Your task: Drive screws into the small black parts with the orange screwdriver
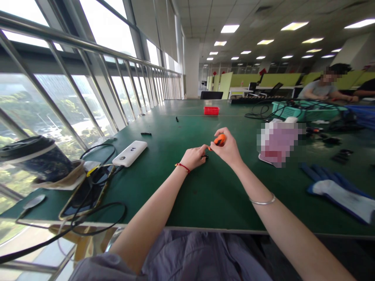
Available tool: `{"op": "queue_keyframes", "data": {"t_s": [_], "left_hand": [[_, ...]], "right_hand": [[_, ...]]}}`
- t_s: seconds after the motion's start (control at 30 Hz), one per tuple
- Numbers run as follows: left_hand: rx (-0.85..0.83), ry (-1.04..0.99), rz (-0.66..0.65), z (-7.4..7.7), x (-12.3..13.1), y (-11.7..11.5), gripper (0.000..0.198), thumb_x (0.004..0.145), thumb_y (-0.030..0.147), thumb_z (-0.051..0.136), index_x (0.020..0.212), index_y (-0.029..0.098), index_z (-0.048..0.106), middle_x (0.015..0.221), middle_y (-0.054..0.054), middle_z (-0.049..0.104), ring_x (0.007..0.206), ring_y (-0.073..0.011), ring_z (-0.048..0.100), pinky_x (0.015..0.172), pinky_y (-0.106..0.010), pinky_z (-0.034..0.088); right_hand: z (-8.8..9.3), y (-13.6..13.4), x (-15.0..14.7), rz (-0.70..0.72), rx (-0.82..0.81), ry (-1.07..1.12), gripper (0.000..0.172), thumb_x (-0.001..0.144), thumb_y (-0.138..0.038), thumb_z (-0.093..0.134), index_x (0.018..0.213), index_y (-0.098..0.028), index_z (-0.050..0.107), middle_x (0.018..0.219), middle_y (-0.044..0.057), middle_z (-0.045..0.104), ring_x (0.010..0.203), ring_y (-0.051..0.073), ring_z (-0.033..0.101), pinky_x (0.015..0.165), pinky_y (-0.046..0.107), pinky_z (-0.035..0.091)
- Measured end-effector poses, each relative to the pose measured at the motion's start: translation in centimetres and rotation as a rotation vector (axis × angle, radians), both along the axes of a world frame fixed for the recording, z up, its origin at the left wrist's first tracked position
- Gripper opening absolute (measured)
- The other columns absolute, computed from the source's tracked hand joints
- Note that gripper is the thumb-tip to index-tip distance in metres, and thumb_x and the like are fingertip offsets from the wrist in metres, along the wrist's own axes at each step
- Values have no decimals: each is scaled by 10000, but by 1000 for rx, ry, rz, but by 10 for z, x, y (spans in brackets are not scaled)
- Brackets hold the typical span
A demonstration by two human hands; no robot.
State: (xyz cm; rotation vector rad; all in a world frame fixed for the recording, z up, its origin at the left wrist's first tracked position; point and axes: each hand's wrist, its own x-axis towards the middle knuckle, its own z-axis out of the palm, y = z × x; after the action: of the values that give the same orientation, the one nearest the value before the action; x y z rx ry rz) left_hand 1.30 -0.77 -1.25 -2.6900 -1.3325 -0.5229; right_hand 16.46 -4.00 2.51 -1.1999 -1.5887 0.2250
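My right hand (227, 147) is closed around an orange and black screwdriver handle (220, 140), just above the green table (164, 187). The tool's tip points left toward my left hand (194, 157). Low on the tabletop, the fingers of my left hand are closed on a small black part (206, 156), mostly hidden under them. The index finger of the left hand reaches close to the screwdriver's tip; whether they touch I cannot tell.
Beyond my hands stands a red basket (211, 111). To the left lie a white power bank (130, 153), a phone (87, 193) with cables and a cup (38, 158). At right are blue-white gloves (342, 193) and a green basket (307, 111). A person (325, 86) sits further back.
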Motion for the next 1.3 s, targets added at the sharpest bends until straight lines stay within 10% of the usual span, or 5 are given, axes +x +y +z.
{"op": "queue_keyframes", "data": {"t_s": [0.27,0.83,1.1,1.3], "left_hand": [[5,8,1,-2,-1,2,303,796,218,477,1098,194,494,970,-29,680,841,-198,643,683,-267,479],[45,42,31,-5,0,5,332,813,235,474,1138,172,498,970,-62,681,849,-219,652,686,-282,483],[44,67,-7,-1,-1,2,400,832,238,456,1230,209,443,1013,-38,675,820,-187,649,676,-262,479],[113,59,-40,3,-2,1,369,810,190,465,1179,181,472,975,-51,674,877,-188,634,760,-278,476]], "right_hand": [[5,-7,-12,-156,-34,-127,225,748,-457,508,818,-244,491,591,-32,502,598,177,530,570,269,357],[-3,-5,-13,-38,-18,-105,260,653,-291,580,901,-246,514,656,-45,528,550,133,507,536,245,377],[5,-7,9,-8,184,-44,220,850,-404,455,797,-225,570,707,8,633,671,145,594,663,262,444],[-16,10,31,-45,-5,-537,86,797,-281,573,851,-262,638,823,-5,656,803,179,592,620,264,406]]}}
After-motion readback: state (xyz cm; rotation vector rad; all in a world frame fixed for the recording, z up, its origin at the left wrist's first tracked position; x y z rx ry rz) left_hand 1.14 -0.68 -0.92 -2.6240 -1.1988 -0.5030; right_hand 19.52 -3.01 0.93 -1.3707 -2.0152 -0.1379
